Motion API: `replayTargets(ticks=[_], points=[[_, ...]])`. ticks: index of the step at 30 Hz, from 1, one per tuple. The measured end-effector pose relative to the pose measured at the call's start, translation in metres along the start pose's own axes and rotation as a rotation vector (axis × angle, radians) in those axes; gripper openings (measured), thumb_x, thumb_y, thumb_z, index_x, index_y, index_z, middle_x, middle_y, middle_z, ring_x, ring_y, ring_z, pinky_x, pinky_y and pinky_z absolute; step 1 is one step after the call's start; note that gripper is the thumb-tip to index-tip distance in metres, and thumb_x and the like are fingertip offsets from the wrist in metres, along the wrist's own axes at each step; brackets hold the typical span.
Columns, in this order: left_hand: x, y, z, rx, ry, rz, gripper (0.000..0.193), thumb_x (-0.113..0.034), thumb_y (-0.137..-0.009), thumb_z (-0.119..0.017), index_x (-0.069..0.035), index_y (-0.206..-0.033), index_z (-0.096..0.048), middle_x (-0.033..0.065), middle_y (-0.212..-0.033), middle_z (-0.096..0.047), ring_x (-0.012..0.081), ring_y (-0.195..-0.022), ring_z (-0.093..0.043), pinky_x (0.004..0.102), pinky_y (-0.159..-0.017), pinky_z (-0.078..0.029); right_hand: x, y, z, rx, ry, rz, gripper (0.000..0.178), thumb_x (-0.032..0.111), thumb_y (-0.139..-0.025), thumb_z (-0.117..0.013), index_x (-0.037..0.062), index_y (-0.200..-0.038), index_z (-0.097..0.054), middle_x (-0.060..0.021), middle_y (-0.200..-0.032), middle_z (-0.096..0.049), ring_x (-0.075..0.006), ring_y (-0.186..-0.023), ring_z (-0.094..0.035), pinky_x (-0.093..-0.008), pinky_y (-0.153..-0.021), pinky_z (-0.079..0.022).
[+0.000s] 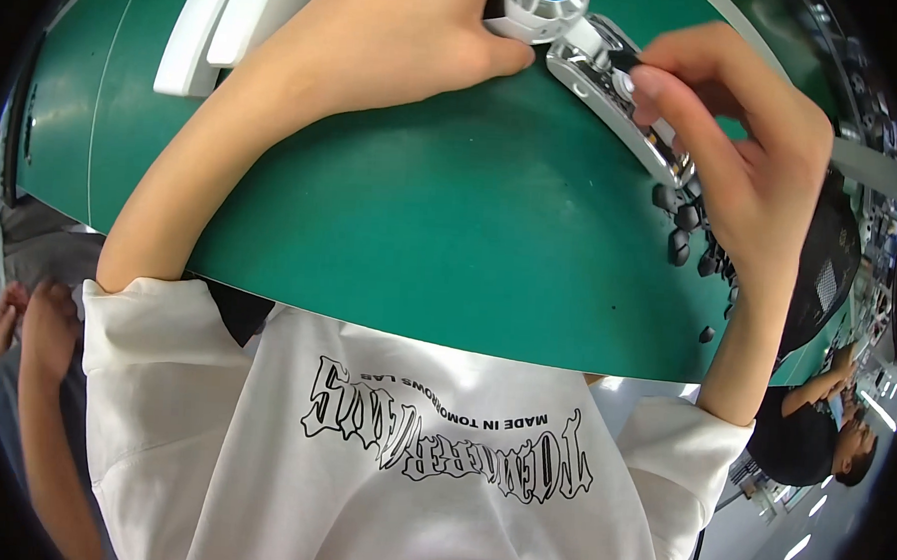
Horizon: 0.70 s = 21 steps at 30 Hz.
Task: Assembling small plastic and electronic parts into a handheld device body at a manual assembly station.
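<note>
Right hand [775, 139], grip pinched on a small black piece [625, 61], apparently fits it to a silver-edged housing [608, 100] above the green surface [422, 209]; careful seating seems needed; left hand's [419, 44] grip can't be told

The top edge cuts off the bare left hand's [429, 39] fingers, so their hold cannot be seen, and crops the white, ribbed round part with a blue centre [540, 26]. The bare right hand [779, 164] covers some of the long, silver-rimmed casing [606, 103] and most of a small black piece [623, 60], leaving its shape unclear.
</note>
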<state>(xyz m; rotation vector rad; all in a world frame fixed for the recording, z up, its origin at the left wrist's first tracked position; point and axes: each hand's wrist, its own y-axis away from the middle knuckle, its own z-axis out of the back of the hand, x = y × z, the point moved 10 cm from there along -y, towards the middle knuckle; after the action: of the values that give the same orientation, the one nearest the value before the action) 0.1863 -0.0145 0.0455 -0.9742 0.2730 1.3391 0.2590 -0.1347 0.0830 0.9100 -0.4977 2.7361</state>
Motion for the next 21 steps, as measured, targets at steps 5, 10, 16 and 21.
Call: replayTargets(ticks=[5, 10, 16, 21], points=[[-0.012, 0.002, -0.005, 0.046, -0.032, 0.005, 0.050, -0.010, -0.079, -0.074, -0.001, -0.126, -0.060, 0.0210, -0.107, -0.065, 0.0416, -0.102, -0.064, 0.0448, -0.089, -0.051, 0.036, -0.014, -0.024, 0.050, 0.426, 0.386, 0.012, 0.001, -0.084, -0.079, 0.0019, -0.090, -0.068, -0.0037, -0.076, -0.067, -0.0129, -0.063, -0.062, -0.0232, -0.055, -0.045], [-0.010, 0.002, -0.006, 0.054, -0.056, 0.071, 0.042, -0.012, -0.080, -0.071, -0.002, -0.119, -0.061, 0.0224, -0.100, -0.066, 0.0456, -0.097, -0.063, 0.0490, -0.086, -0.051, 0.031, -0.011, -0.033, 0.013, 0.463, 0.456, 0.017, 0.006, -0.079, -0.083, 0.0040, -0.088, -0.068, -0.0042, -0.075, -0.064, -0.0153, -0.061, -0.061, -0.0262, -0.053, -0.045], [-0.006, 0.009, -0.018, -0.040, -0.170, 0.252, 0.029, -0.012, -0.076, -0.076, 0.002, -0.100, -0.068, 0.0164, -0.078, -0.070, 0.0308, -0.068, -0.069, 0.0402, -0.060, -0.052, 0.020, -0.006, -0.029, -0.013, 0.444, 0.464, 0.022, 0.013, -0.076, -0.085, 0.0050, -0.085, -0.067, -0.0047, -0.073, -0.061, -0.0178, -0.059, -0.059, -0.0295, -0.051, -0.043], [-0.019, 0.009, -0.023, -0.143, -0.240, 0.081, 0.026, -0.008, -0.073, -0.073, 0.003, -0.095, -0.067, 0.0174, -0.073, -0.068, 0.0344, -0.064, -0.067, 0.0420, -0.058, -0.052, 0.019, 0.002, -0.036, 0.031, 0.604, 0.586, 0.025, 0.021, -0.078, -0.084, 0.0064, -0.083, -0.065, -0.0041, -0.071, -0.058, -0.0216, -0.058, -0.056, -0.0333, -0.050, -0.042]])
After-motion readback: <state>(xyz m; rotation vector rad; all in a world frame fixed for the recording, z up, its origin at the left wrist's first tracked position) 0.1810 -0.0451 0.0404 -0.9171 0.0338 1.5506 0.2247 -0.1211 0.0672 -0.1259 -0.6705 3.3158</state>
